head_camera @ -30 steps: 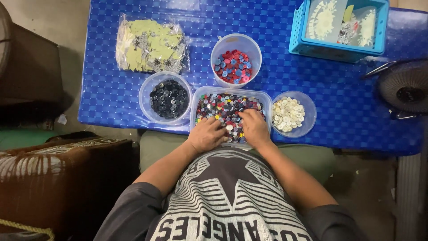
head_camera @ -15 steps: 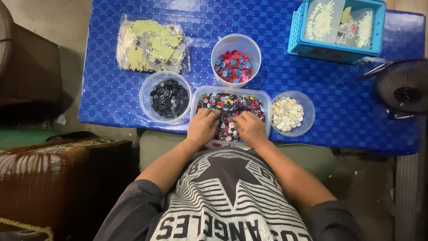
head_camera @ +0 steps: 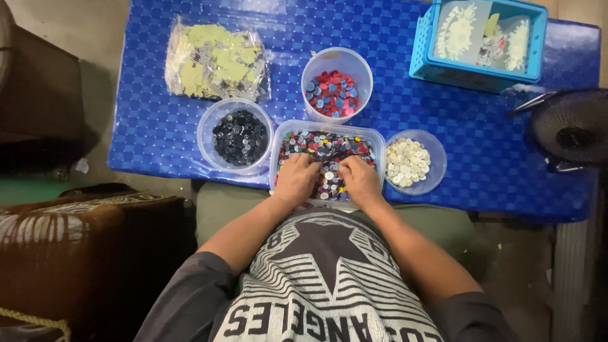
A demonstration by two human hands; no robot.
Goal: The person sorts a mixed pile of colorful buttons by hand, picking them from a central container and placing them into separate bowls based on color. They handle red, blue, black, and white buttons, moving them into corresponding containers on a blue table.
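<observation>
A clear rectangular tub (head_camera: 377, 144) full of mixed coloured buttons (head_camera: 326, 147) sits at the near edge of the blue table (head_camera: 158, 126). My left hand (head_camera: 296, 180) rests in the near left part of the tub, fingers bent down into the buttons. My right hand (head_camera: 360, 180) lies in the near right part, fingers likewise curled among them. Whether either hand pinches a button is hidden under the fingers. A round tub of black buttons (head_camera: 239, 136) stands left of the tub, a tub of white buttons (head_camera: 408, 162) right of it.
Behind the mixed tub stands a tall cup of red and blue buttons (head_camera: 334, 94). A clear bag of yellowish cards (head_camera: 215, 61) lies at the far left. A blue plastic basket (head_camera: 481, 38) sits far right, a black fan (head_camera: 573, 130) beside it. A brown case (head_camera: 82, 253) is on the floor left.
Both hands have slid a little further into the mixed tub and shifted among the buttons; the view has drifted slightly. The containers stay where they were.
</observation>
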